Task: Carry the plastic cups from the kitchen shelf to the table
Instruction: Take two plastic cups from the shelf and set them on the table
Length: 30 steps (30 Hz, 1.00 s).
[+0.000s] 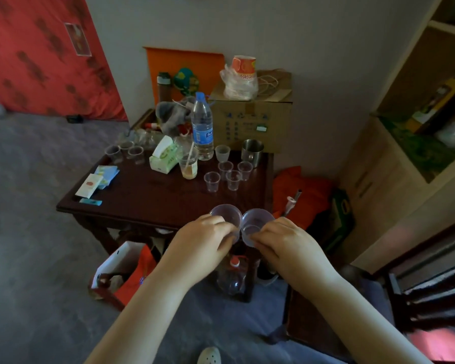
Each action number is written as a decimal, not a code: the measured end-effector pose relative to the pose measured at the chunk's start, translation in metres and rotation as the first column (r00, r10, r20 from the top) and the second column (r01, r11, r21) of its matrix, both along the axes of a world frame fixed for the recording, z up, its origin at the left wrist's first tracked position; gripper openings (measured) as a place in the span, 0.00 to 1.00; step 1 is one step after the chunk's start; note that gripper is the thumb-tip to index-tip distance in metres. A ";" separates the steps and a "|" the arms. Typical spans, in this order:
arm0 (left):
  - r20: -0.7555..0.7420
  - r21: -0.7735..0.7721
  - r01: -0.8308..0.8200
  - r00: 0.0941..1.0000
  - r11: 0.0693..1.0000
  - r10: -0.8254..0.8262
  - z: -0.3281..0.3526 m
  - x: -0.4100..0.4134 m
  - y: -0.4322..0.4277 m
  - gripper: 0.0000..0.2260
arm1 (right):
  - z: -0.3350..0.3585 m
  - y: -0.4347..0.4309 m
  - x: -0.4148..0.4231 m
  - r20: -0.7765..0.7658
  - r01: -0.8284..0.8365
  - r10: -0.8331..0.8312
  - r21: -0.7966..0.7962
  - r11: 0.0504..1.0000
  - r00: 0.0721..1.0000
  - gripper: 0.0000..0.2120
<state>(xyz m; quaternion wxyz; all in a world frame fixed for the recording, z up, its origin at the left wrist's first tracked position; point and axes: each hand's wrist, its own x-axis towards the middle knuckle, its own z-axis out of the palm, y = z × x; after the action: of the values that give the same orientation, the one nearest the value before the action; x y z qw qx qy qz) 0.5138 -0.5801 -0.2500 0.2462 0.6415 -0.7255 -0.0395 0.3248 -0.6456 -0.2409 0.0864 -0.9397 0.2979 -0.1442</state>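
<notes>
The left hand [202,239] pinches the rim of one clear cup [225,215], and the right hand [284,241] pinches the rim of a second cup [256,223]. Both cups are held upright with their mouths toward the camera, side by side, their rims touching or very nearly so between the two hands. The hands sit close together at the near edge of the table [147,195], the cups just over that edge.

Ahead of the hands, four clear cups [227,176] stand in a loose cluster on the table. Beyond those are a frosted cup [222,153], a steel mug [252,152] and a water bottle [202,127]. Ahead and to the left stand a cup holding brownish liquid [188,166] and a tissue box [163,157], and farther left three more clear cups [125,151] are grouped near the far corner. A cardboard box [250,124] sits behind the mug, against the wall. Below the hands, under the table, a red-capped bottle [234,274] stands on the floor.
</notes>
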 end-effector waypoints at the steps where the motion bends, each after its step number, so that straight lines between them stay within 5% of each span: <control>1: -0.008 0.005 -0.001 1.000 1.000 0.001 -0.005 0.012 -0.012 0.06 | -0.002 -0.011 0.009 0.015 0.008 -0.008 0.012 1.000 1.000 0.09; 18: -0.070 0.183 -0.012 0.997 0.983 0.025 -0.090 0.108 -0.146 0.06 | -0.080 -0.145 0.092 -0.136 0.118 -0.093 0.190 0.975 0.986 0.11; 22: -0.089 0.306 -0.018 0.995 0.952 0.047 -0.112 0.110 -0.178 0.09 | -0.105 -0.185 0.104 -0.279 0.076 -0.010 0.226 0.971 0.960 0.11; 30: -0.090 0.389 -0.079 0.988 0.918 0.123 -0.149 0.106 -0.238 0.09 | -0.142 -0.260 0.116 -0.299 0.059 0.047 0.337 0.940 0.953 0.12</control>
<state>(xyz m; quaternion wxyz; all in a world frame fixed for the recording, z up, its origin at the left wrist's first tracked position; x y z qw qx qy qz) 0.6195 -0.8182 -0.3993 0.1580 0.7105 -0.6545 -0.2045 0.4405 -0.9057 -0.3832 0.2010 -0.9204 0.3309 0.0552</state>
